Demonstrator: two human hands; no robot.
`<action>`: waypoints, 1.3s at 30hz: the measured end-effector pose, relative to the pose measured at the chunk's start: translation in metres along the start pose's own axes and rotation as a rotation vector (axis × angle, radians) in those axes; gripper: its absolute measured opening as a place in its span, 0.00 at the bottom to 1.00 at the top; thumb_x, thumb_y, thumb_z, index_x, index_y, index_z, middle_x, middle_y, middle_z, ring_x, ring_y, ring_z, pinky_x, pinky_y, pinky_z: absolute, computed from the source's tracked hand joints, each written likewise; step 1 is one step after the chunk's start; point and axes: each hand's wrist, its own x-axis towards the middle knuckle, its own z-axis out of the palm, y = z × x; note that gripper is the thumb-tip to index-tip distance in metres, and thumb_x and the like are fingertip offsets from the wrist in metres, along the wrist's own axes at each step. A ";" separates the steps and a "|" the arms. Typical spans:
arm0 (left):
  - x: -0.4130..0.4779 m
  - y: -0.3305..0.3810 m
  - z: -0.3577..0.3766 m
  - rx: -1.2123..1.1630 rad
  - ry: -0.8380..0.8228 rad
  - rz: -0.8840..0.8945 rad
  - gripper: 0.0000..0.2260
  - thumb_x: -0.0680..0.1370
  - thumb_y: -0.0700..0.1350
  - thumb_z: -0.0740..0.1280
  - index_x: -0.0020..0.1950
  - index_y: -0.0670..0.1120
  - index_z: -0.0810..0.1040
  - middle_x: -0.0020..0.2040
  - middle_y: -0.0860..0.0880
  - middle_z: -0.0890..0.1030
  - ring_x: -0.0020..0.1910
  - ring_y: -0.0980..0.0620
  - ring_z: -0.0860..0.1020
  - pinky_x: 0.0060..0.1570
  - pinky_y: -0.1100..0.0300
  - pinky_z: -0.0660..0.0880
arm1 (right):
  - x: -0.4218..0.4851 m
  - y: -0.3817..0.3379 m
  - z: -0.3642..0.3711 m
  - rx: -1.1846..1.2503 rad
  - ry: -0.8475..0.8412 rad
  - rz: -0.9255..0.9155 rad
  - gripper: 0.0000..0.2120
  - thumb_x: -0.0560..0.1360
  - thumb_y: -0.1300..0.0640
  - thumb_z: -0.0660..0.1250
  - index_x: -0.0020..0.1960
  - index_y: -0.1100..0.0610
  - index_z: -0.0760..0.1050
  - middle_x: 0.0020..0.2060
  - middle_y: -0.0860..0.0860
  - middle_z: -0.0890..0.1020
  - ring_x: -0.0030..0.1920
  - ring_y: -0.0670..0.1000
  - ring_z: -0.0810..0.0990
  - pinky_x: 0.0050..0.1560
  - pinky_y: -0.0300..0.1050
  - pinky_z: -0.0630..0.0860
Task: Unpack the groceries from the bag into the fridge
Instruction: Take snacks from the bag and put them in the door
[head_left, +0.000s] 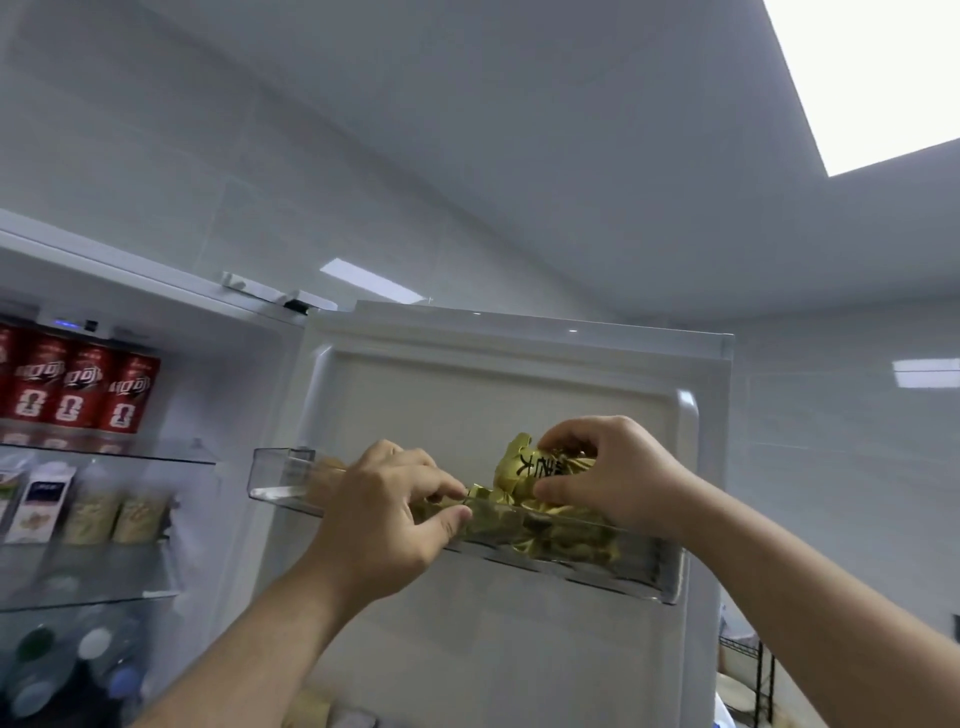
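1. The gold foil packet (524, 462) sits in the top door bin (280, 473). Its crumpled upper end, printed with black characters, rises above the clear front wall, and more gold foil shows through the wall lower down. We cannot tell whether that is one packet or several.
2. We judge that it is being tucked down so it lies below the rim and the door can close freely. The see-through bin also lets us check how it settles.
3. Our right hand (613, 473) comes in from the right over the rim. The thumb is under the raised end and the curled fingers are over it, pinching the foil.
4. Our left hand (384, 519) reaches up from below. Its thumb and forefinger nip the foil's left edge just at the bin's front lip. The two hands are close together but not touching.
5. Both forearms angle upward, since the bin hangs high on the open fridge door (519, 374).
6. Inside the fridge, red cans (78, 389) line the top shelf, with cartons (41, 499) beneath. The grocery bag is out of view.
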 end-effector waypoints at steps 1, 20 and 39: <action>0.000 0.000 0.001 -0.005 0.004 -0.001 0.14 0.68 0.62 0.66 0.43 0.55 0.85 0.37 0.61 0.78 0.42 0.59 0.71 0.41 0.65 0.68 | 0.002 0.000 0.001 0.002 -0.031 -0.003 0.18 0.64 0.48 0.80 0.52 0.45 0.81 0.46 0.41 0.82 0.47 0.42 0.79 0.50 0.37 0.76; 0.001 -0.003 0.005 -0.037 0.013 0.018 0.12 0.69 0.61 0.67 0.43 0.56 0.84 0.36 0.61 0.78 0.42 0.58 0.72 0.41 0.60 0.71 | 0.010 0.004 0.003 0.055 -0.395 -0.043 0.08 0.76 0.54 0.71 0.55 0.47 0.83 0.47 0.43 0.86 0.47 0.43 0.84 0.54 0.42 0.80; -0.002 0.001 0.009 -0.027 0.058 0.021 0.12 0.69 0.59 0.66 0.41 0.53 0.84 0.35 0.59 0.77 0.42 0.54 0.72 0.43 0.51 0.73 | -0.058 0.040 0.023 -0.120 0.312 -0.242 0.06 0.68 0.51 0.78 0.38 0.49 0.82 0.35 0.41 0.80 0.36 0.44 0.76 0.33 0.32 0.68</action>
